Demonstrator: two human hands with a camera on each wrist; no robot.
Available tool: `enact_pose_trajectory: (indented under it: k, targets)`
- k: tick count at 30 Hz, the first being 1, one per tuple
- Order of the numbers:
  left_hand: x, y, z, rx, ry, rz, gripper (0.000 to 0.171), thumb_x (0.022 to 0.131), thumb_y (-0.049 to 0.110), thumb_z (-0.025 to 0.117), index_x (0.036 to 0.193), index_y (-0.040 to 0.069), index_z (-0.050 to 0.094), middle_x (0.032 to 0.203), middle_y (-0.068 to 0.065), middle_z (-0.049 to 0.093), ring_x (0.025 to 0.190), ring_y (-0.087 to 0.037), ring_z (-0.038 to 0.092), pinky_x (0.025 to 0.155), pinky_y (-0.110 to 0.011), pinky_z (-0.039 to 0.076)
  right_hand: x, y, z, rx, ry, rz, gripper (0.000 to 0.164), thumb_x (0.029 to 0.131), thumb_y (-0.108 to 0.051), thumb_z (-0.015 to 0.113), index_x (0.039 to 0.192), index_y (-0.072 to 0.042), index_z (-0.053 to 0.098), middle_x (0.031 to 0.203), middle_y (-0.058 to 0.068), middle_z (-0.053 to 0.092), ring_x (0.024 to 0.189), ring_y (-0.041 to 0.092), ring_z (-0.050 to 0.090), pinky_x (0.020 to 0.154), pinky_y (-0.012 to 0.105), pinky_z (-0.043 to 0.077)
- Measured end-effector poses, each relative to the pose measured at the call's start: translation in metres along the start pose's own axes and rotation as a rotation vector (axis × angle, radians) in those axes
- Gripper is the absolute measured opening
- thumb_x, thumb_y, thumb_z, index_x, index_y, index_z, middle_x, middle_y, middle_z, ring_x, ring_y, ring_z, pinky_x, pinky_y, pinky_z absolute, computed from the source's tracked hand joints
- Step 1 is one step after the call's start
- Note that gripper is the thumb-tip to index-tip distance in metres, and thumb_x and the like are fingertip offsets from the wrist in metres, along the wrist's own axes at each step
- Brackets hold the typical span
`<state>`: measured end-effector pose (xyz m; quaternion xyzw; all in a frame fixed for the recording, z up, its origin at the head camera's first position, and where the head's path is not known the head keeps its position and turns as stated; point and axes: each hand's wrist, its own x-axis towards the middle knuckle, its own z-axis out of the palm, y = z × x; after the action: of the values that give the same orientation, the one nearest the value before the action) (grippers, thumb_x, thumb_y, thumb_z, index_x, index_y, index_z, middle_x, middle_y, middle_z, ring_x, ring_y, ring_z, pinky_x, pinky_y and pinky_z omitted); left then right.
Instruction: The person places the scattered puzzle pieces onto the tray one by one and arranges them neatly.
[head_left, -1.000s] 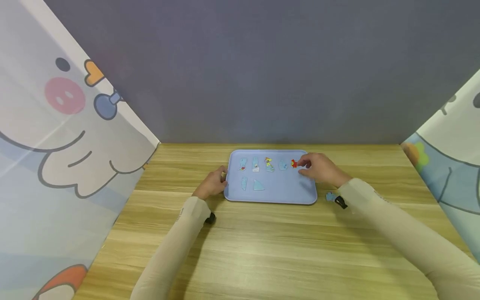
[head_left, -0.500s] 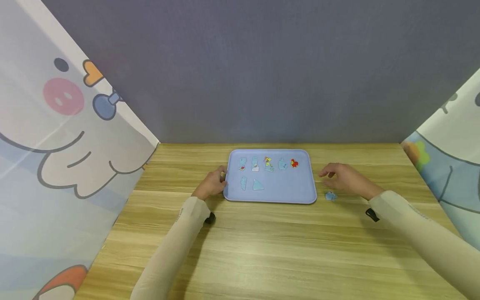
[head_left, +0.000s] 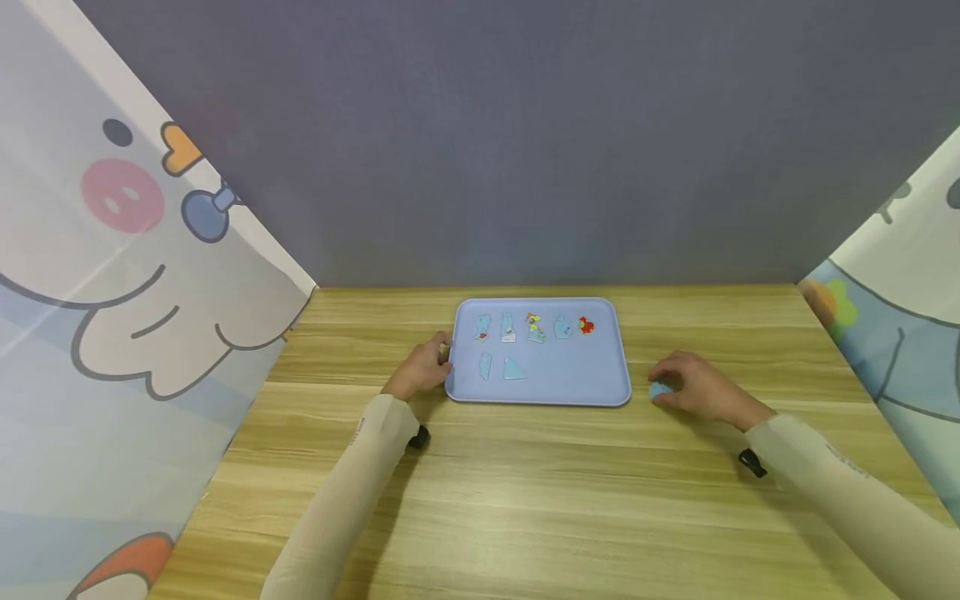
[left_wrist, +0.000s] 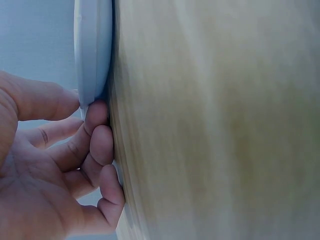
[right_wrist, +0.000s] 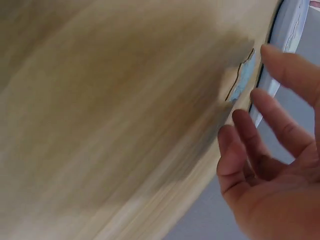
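A pale blue tray point(head_left: 551, 393) lies on the wooden table. My left hand point(head_left: 422, 367) holds its left rim; in the left wrist view the thumb point(left_wrist: 52, 102) is at the rim and the curled fingers point(left_wrist: 102, 142) lie low beside it, at the tabletop. Right of the tray, my right hand point(head_left: 693, 385) is close over a light blue, irregular flat piece point(head_left: 658, 389) resembling a jigsaw part. In the right wrist view that flat piece point(right_wrist: 243, 77) lies on the table, with thumb and fingers spread near it.
Two rows of flat pieces lie in the tray, among them a red one point(head_left: 587, 326), a yellow-figured one point(head_left: 534, 327) and a blue triangular one point(head_left: 513, 368). A grey wall point(head_left: 555, 167) rises behind the table point(head_left: 525, 500); cartoon-printed panels point(head_left: 135, 317) stand at both sides.
My right hand has left the red piece in the tray and moved right and towards me, to the light blue piece on the table. The left hand stays at the rim.
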<state>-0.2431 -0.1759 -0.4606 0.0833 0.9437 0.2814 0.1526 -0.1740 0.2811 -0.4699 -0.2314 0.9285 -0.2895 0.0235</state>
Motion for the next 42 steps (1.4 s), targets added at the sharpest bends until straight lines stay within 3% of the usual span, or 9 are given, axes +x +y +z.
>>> enact_pose_trajectory:
  k: [7, 16, 25, 33, 42]
  targets:
    - [0.000, 0.000, 0.001, -0.002, 0.003, -0.001, 0.041, 0.093, 0.009, 0.056, 0.131, 0.007, 0.041, 0.094, -0.012, 0.060, 0.076, -0.021, 0.058, 0.066, -0.032, 0.049, -0.002, 0.003, 0.003, -0.021, 0.019, 0.030, 0.030, 0.074, -0.013, 0.081, 0.099, -0.001, 0.069, 0.092, 0.005, 0.062, 0.088, 0.028, 0.058, 0.080, 0.048, 0.046]
    - [0.002, -0.003, 0.002, -0.008, 0.005, 0.004, 0.041, 0.092, 0.009, 0.056, 0.130, 0.007, 0.042, 0.094, -0.011, 0.060, 0.075, -0.021, 0.058, 0.065, -0.032, 0.049, -0.001, 0.000, 0.006, -0.019, 0.045, 0.066, 0.026, 0.077, -0.018, 0.079, 0.096, -0.002, 0.070, 0.085, 0.000, 0.061, 0.076, 0.017, 0.055, 0.067, 0.035, 0.046]
    - [0.000, -0.002, 0.002, -0.015, 0.007, 0.008, 0.041, 0.092, 0.009, 0.056, 0.131, 0.007, 0.042, 0.095, -0.012, 0.060, 0.077, -0.021, 0.058, 0.066, -0.032, 0.049, -0.003, 0.006, 0.009, -0.011, 0.093, 0.095, 0.024, 0.077, -0.018, 0.078, 0.094, -0.004, 0.071, 0.088, 0.003, 0.063, 0.078, 0.019, 0.058, 0.067, 0.036, 0.048]
    - [0.001, -0.002, 0.001, -0.015, 0.008, 0.009, 0.041, 0.092, 0.009, 0.056, 0.131, 0.007, 0.042, 0.095, -0.012, 0.060, 0.077, -0.021, 0.059, 0.067, -0.032, 0.049, 0.000, 0.007, 0.005, -0.037, 0.139, 0.081, 0.010, 0.076, -0.010, 0.076, 0.083, -0.006, 0.070, 0.084, 0.003, 0.064, 0.075, 0.019, 0.059, 0.066, 0.034, 0.048]
    - [0.003, -0.003, 0.002, -0.009, -0.001, 0.006, 0.040, 0.093, 0.009, 0.055, 0.130, 0.008, 0.042, 0.095, -0.012, 0.060, 0.077, -0.021, 0.058, 0.066, -0.032, 0.049, -0.009, 0.005, -0.007, -0.058, 0.045, 0.026, 0.035, 0.073, -0.016, 0.082, 0.100, 0.001, 0.067, 0.094, 0.011, 0.060, 0.088, 0.030, 0.054, 0.078, 0.048, 0.043]
